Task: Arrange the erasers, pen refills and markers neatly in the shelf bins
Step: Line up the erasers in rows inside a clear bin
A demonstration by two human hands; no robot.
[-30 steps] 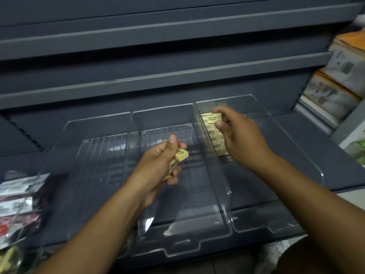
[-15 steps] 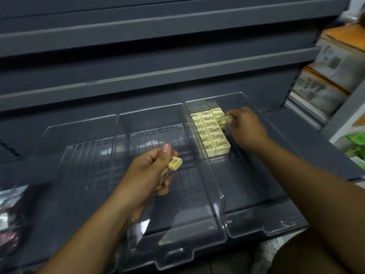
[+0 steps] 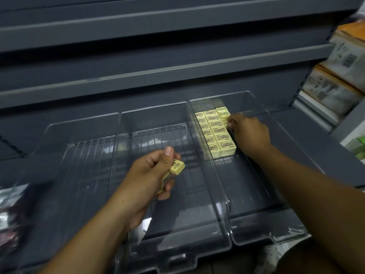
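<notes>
Dark grey metal shelving [image 3: 158,62] fills the upper half of the frame, its ledges running across in long bands. On the lowest shelf sit three clear plastic bins side by side: a left bin [image 3: 83,139], a middle bin [image 3: 154,115] and a right bin [image 3: 254,99], each with a ribbed see-through floor. At the right edge of the frame, stacked cardboard boxes [image 3: 339,76] with printed labels rest on a neighbouring shelf. At the lower left edge, some blurred packets [image 3: 9,206] show, too smeared to identify.

In the far left corner of the right bin, near the centre of the frame, pale yellow erasers [image 3: 214,133] lie packed flat in neat rows, touching one another. The right hand [image 3: 248,133] reaches into that bin just beside the block, its fingertips pinched on a single eraser [image 3: 225,122] at the block's right edge.

The left hand [image 3: 150,178] hovers above the middle bin, lower centre of the frame, its grip closed around several loose erasers [image 3: 176,168]; one sticks out under the thumb, another shows between the curled fingers below. The left and middle bins hold nothing that can be seen.
</notes>
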